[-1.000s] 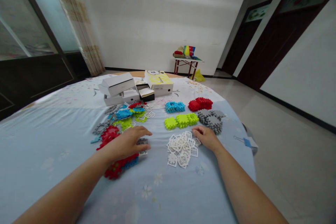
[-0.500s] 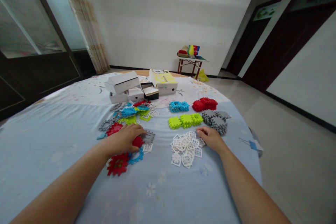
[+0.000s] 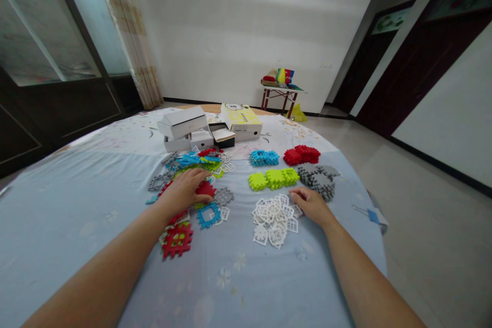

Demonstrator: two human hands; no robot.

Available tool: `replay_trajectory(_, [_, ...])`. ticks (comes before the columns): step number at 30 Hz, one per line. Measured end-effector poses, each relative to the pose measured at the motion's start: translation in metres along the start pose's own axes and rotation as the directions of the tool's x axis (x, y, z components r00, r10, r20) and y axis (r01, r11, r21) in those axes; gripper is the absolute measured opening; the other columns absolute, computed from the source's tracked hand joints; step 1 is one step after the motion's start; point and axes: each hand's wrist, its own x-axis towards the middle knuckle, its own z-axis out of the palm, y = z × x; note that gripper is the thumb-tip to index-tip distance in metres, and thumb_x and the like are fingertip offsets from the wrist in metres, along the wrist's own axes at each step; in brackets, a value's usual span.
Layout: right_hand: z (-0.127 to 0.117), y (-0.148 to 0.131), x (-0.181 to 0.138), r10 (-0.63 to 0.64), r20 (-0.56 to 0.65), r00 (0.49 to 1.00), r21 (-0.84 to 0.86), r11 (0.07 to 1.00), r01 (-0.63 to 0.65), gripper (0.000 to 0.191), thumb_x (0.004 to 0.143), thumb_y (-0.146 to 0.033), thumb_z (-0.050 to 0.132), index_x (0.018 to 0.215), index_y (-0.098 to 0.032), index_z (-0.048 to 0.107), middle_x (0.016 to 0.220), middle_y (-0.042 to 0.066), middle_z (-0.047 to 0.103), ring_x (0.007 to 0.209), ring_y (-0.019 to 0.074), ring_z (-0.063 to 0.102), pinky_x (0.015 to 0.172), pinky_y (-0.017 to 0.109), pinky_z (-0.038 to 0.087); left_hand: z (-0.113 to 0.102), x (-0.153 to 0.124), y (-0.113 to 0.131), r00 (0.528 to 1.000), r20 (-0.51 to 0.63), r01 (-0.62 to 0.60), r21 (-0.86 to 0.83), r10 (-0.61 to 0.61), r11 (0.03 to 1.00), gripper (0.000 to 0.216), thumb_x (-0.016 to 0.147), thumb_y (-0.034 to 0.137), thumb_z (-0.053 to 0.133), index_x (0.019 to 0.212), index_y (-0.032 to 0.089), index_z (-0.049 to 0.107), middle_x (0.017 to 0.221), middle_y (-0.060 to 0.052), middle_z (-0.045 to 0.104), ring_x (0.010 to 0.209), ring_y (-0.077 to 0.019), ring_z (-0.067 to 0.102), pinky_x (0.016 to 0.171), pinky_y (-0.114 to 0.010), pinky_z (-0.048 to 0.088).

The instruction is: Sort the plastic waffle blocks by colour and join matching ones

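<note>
My left hand [image 3: 186, 188] lies over the mixed heap of interlocking plastic pieces, thumb and fingers apart. Beneath and beside it are a red piece [image 3: 206, 188], a grey piece [image 3: 224, 196] and a blue square frame [image 3: 208, 215]. Nearer me lies a red toothed square [image 3: 177, 241]. My right hand [image 3: 310, 204] rests at the right side of a pile of white lattice pieces [image 3: 273, 218], its fingers curled together; whether a piece is in them is hidden. Lime green pieces [image 3: 273, 179] and grey pieces [image 3: 318, 178] lie in groups just beyond it.
Blue pieces [image 3: 264, 157] and red pieces [image 3: 302, 154] form groups farther back. White boxes [image 3: 184, 122], a black box [image 3: 223, 136] and a yellow-white box [image 3: 242, 122] stand at the far side. A blue cloth [image 3: 253, 287] covers the round table; a small table [image 3: 282, 89] stands by the wall.
My left hand has moved up and away over the heap, uncovering the blue frame and more of the red pieces. My right hand stays beside the white pile. The view has shifted slightly.
</note>
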Motion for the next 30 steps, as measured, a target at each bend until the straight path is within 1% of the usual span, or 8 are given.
replay_trajectory(5, [0.0,0.0,0.0,-0.007,-0.004,1.0,0.007,1.0,0.007,0.033,0.076,-0.038,0.046,0.09,-0.016,0.066,0.071,0.002,0.065,0.064,0.0153,0.056,0.059,0.025,0.041,-0.007,-0.003,0.007,0.997,0.046,0.056,0.056,-0.059,0.997,0.067,0.071,0.065,0.042,0.12,0.021,0.049,0.112,-0.01,0.055,0.103,-0.0261,0.05,0.091,-0.038,0.036])
replay_trajectory(12, [0.0,0.0,0.001,-0.006,-0.004,1.0,0.006,1.0,0.006,0.031,0.076,-0.038,0.047,0.089,-0.016,0.066,0.071,0.002,0.065,0.063,0.0149,0.056,0.058,0.025,0.041,-0.012,-0.01,0.022,0.979,0.131,0.13,0.175,-0.153,0.976,0.065,0.063,0.064,0.052,0.11,0.019,0.057,0.103,-0.012,0.057,0.096,-0.0287,0.053,0.085,-0.039,0.039])
replay_trajectory(15, [0.0,-0.002,0.001,-0.018,-0.012,1.0,0.016,1.0,0.018,0.03,0.076,-0.036,0.047,0.088,-0.016,0.066,0.071,0.002,0.065,0.063,0.0146,0.056,0.058,0.024,0.041,-0.013,-0.011,0.027,0.965,0.18,0.16,0.171,-0.19,0.972,0.064,0.064,0.056,0.056,0.115,0.018,0.053,0.11,-0.013,0.056,0.102,-0.0295,0.052,0.089,-0.039,0.038])
replay_trajectory(18, [0.0,-0.004,0.001,-0.046,-0.019,0.999,0.018,0.999,0.046,0.029,0.077,-0.035,0.047,0.087,-0.016,0.066,0.072,0.002,0.065,0.065,0.0146,0.057,0.059,0.024,0.04,-0.011,-0.01,0.026,0.954,0.206,0.189,0.149,-0.217,0.971,0.074,0.064,0.048,0.057,0.128,0.016,0.041,0.125,-0.015,0.049,0.116,-0.0301,0.044,0.097,-0.04,0.033])
replay_trajectory(21, [0.0,-0.004,0.002,-0.054,-0.021,0.998,0.004,0.999,0.054,0.027,0.077,-0.034,0.047,0.086,-0.017,0.066,0.072,0.002,0.065,0.064,0.0143,0.057,0.059,0.024,0.04,-0.008,-0.007,0.024,0.965,0.165,0.192,0.087,-0.204,0.978,0.08,0.065,0.045,0.055,0.135,0.015,0.03,0.132,-0.015,0.043,0.121,-0.0288,0.039,0.1,-0.039,0.031])
replay_trajectory(25, [0.001,-0.005,0.003,-0.047,-0.021,0.999,0.007,0.999,0.047,0.025,0.077,-0.031,0.048,0.086,-0.017,0.067,0.071,0.002,0.065,0.064,0.0137,0.057,0.058,0.023,0.039,-0.009,0.005,0.033,0.985,0.085,0.151,-0.012,-0.15,0.988,0.073,0.065,0.048,0.054,0.129,0.015,0.039,0.129,-0.012,0.046,0.118,-0.0281,0.043,0.1,-0.039,0.033])
replay_trajectory(27, [0.001,-0.006,0.004,-0.048,-0.021,0.999,0.018,0.999,0.049,0.025,0.077,-0.031,0.048,0.087,-0.017,0.067,0.072,0.002,0.066,0.065,0.0135,0.057,0.058,0.023,0.039,-0.013,0.019,0.045,0.993,0.065,0.108,-0.067,-0.103,0.992,0.069,0.064,0.049,0.054,0.124,0.016,0.045,0.125,-0.011,0.048,0.114,-0.0267,0.047,0.098,-0.037,0.036])
replay_trajectory(30, [0.001,-0.008,0.004,-0.047,-0.019,0.999,0.035,0.998,0.048,0.025,0.077,-0.031,0.048,0.086,-0.018,0.067,0.072,0.001,0.066,0.065,0.0129,0.057,0.057,0.022,0.039,-0.018,0.057,0.071,1.0,0.007,0.01,-0.142,-0.009,0.99,0.062,0.063,0.047,0.057,0.116,0.014,0.051,0.117,-0.012,0.053,0.106,-0.0245,0.052,0.095,-0.034,0.039])
